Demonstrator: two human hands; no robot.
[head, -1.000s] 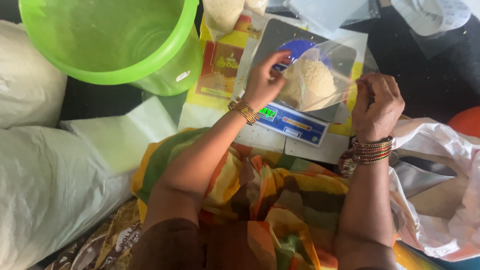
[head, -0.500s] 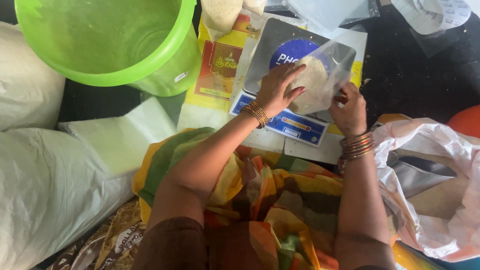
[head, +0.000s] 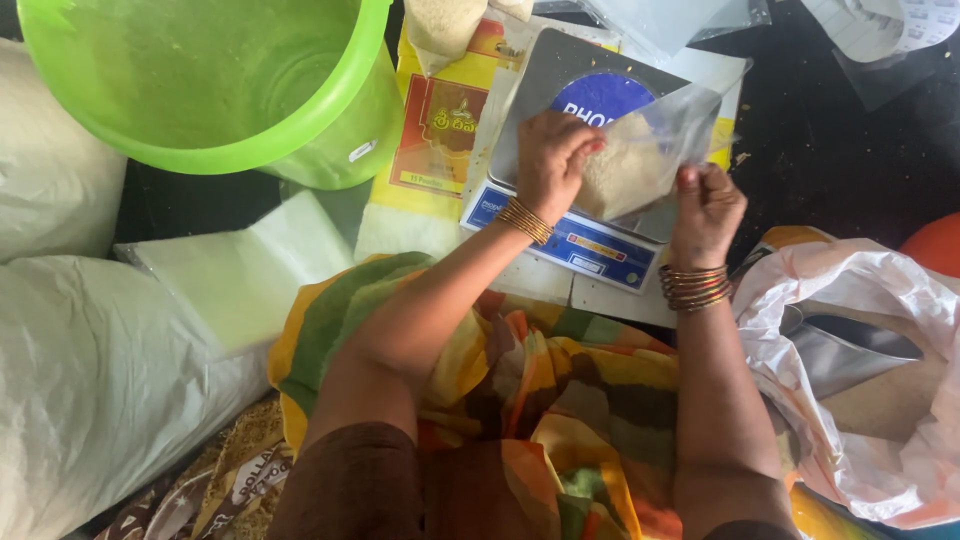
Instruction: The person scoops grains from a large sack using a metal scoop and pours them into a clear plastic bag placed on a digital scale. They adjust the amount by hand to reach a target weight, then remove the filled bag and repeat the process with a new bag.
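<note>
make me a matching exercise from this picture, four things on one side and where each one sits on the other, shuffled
Things:
1. round green plastic bucket
2. clear plastic bag of pale grain
3. crumpled pinkish-white plastic bag
4. flat digital weighing scale

Places:
A. at the right edge, beside the right hand
B. top left corner
C. gripped between both hands, left hand on its side
D. on the floor, under the held bag

Pairs: 1-B, 2-C, 3-A, 4-D

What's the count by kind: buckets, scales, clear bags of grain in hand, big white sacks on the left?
Green bucket: 1
Weighing scale: 1
Clear bag of pale grain, pinched by both hands, left hand and right hand: 1
White sacks, upper and lower: 2
Total: 5
</note>
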